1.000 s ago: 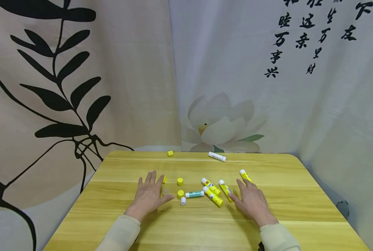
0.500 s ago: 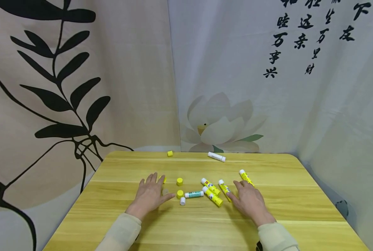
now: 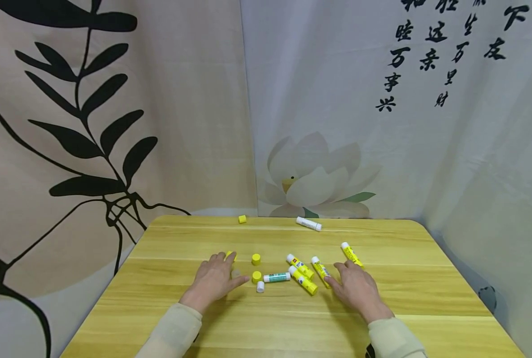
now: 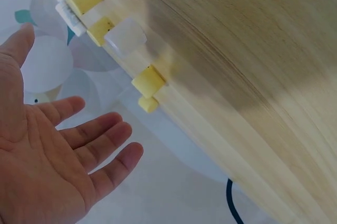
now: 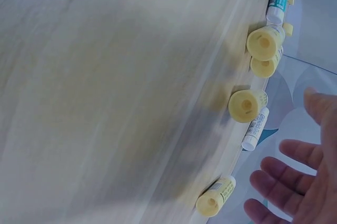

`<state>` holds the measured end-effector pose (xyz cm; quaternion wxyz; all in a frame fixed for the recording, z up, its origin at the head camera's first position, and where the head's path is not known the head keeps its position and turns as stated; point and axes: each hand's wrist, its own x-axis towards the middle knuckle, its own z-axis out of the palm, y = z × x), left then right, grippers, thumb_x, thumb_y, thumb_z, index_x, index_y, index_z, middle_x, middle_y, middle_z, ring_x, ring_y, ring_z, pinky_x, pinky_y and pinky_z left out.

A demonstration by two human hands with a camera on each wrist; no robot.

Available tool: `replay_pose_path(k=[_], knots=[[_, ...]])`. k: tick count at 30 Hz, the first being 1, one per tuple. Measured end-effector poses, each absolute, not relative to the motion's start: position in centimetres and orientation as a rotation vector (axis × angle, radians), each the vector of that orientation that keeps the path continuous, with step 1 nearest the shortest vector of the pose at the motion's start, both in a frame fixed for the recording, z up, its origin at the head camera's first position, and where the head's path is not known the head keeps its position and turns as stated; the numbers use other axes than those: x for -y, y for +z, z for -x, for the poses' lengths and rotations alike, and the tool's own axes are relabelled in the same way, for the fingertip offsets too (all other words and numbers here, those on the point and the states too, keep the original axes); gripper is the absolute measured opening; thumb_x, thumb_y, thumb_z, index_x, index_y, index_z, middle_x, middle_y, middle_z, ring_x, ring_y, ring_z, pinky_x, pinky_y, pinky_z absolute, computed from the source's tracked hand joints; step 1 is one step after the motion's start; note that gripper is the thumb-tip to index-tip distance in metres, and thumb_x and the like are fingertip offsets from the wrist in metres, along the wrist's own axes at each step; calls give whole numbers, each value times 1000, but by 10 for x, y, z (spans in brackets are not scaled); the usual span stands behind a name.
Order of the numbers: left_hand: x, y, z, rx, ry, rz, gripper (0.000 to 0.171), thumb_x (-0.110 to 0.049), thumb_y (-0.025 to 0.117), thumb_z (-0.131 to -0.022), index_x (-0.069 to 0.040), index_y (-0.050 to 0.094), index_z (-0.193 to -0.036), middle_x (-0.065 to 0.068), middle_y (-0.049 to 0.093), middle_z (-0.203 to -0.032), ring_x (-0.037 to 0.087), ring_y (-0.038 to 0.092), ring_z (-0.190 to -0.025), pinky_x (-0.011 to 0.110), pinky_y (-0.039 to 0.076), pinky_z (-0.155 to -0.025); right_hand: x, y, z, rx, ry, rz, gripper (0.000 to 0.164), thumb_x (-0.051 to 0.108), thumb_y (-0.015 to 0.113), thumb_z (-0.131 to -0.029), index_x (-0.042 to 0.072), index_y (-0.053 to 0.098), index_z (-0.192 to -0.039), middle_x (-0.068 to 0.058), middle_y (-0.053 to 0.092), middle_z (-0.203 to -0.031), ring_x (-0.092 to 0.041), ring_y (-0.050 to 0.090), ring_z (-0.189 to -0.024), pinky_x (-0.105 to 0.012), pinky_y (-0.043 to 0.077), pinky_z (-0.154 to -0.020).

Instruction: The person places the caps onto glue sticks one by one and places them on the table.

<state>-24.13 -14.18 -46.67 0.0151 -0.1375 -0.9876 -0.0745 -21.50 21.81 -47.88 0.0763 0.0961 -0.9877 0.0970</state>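
Your left hand [image 3: 211, 282] is unclenched and empty near yellow caps [image 3: 257, 277]. Your right hand [image 3: 357, 289], likewise empty, is near yellow glue sticks [image 3: 320, 271].

Soft-edged shadows across the table [image 3: 266, 325]

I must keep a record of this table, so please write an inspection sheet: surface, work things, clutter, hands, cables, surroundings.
Surface: light wood-grain table.
Job's things: four yellow cylindrical plastic-looking tubes with white ends; one white-and-teal cylindrical tube; one white cylindrical tube at the back; four short yellow round caps; small white cap; translucent cap.
Clutter: nothing seen.
Grippers: left hand near the caps, right hand near the yellow tubes; both hold nothing.
Cables: nothing seen.
Surroundings: pale cloth backdrop printed with black leafy plant, pale lotus, black characters.
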Motion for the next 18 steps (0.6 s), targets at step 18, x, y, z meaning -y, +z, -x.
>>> replay_pose_path(k=[18], knots=[[142, -462, 239, 3119, -290, 446, 61, -55, 65, -91, -2, 65, -119, 18, 66, -114, 32, 64, -101, 47, 54, -83, -222, -480, 216, 2998, 309, -260, 46, 41, 67, -93, 0, 67, -114, -13, 62, -97, -27, 63, -82, -46, 54, -68]])
